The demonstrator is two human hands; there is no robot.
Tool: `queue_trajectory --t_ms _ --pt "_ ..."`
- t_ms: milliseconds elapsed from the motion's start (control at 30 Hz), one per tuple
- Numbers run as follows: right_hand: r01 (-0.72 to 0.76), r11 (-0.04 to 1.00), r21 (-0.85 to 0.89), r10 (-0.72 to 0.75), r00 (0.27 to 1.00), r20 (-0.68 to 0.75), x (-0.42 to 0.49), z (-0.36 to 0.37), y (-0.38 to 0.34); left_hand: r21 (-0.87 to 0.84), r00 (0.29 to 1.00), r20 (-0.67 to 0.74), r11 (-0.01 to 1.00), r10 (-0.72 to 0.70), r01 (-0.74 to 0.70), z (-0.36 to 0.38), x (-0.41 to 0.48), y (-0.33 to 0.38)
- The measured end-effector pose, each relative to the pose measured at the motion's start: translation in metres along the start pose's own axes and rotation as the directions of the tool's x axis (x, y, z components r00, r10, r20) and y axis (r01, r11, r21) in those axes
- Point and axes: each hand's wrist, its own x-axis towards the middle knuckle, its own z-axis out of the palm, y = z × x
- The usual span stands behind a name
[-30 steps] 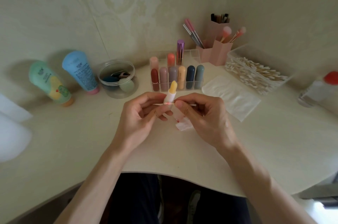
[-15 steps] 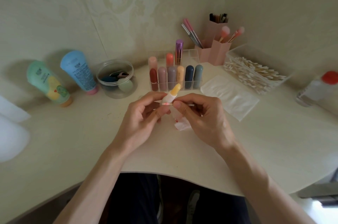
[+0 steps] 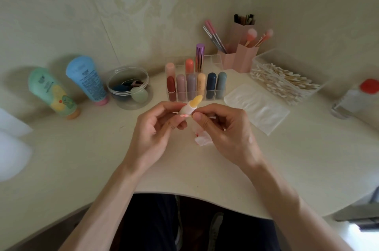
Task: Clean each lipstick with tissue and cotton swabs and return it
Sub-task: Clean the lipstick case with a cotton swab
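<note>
**Dirty swab on the yellow lipstick**

The fingers [image 3: 164,106] of my left hand [image 3: 151,129] are curled round the bottom of the open yellow lipstick [image 3: 191,106]. It is up off the table [image 3: 82,158] and tips toward 1 o'clock. My right hand [image 3: 225,134] pinches a cotton swab [image 3: 212,117]. Its pink tip touches the lipstick's white part, just under the yellow stick. A crumpled tissue [image 3: 202,140] with red marks lies at 6 o'clock from the swab. The clear rack [image 3: 223,93] of other lipsticks stands at 12 o'clock, and the swab box [image 3: 260,60] at 2 o'clock. I think a hard push could smear or snap the soft yellow stick. The tip looks dirty, so it may spread colour instead of lifting it
</note>
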Motion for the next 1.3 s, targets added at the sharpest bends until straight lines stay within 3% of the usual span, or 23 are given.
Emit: queue_trajectory --t_ms 433,900,1300 --pt "0.01 0.998 0.057 -0.011 1.0 0.011 0.001 0.002 0.006 0.03 0.999 0.044 0.999 -0.026 0.024 0.002 0.0 0.001" --pt "0.082 0.997 0.011 -0.082 0.997 0.008 0.002 -0.002 0.006 -0.056 0.989 0.093 0.991 -0.113 0.118 0.004 -0.001 0.006" --pt "-0.066 0.995 -0.081 0.052 0.985 -0.162 0.004 -0.012 0.008 -0.121 0.991 -0.002 0.984 -0.133 0.132 0.002 -0.001 0.006"
